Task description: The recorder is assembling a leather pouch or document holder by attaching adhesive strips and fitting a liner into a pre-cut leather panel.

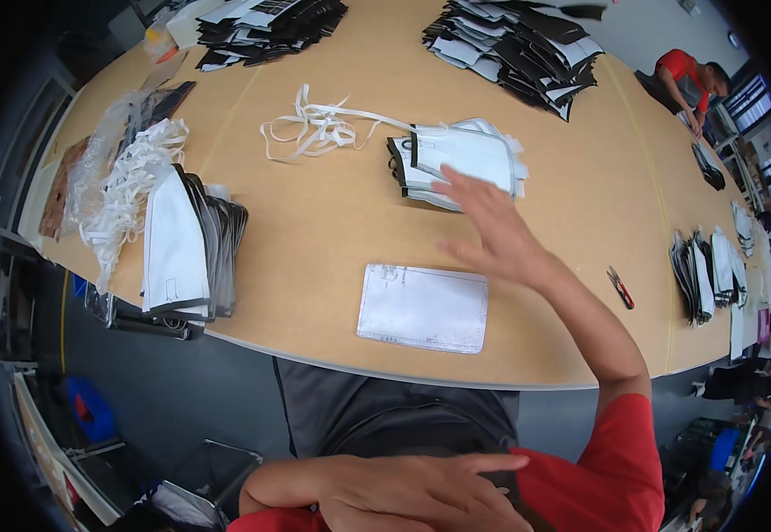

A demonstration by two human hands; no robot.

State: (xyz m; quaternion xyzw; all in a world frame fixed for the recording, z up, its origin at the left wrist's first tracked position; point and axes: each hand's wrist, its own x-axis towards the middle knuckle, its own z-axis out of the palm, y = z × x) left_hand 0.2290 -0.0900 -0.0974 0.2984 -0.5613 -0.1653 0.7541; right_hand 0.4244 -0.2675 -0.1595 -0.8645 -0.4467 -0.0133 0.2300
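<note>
My right hand (492, 232) reaches out over the tan table (332, 230) with its fingers spread and nothing in it. Its fingertips are at the near edge of a small stack of white fabric pieces with black edging (467, 155). A flat white rectangular piece (423, 308) lies on the table just below and to the left of that hand. My left hand (408, 492) rests low against my dark apron, below the table edge, fingers stretched out and holding nothing.
A tangle of white straps (314, 129) lies left of the small stack. A leaning stack of white and black pieces (188, 244) and a bundle of white straps (128, 191) sit at the left edge. Black-and-white piles (519, 44) lie at the back. Red-handled snips (619, 287) and more stacks (705, 275) lie right. A person in red (687, 75) works far right.
</note>
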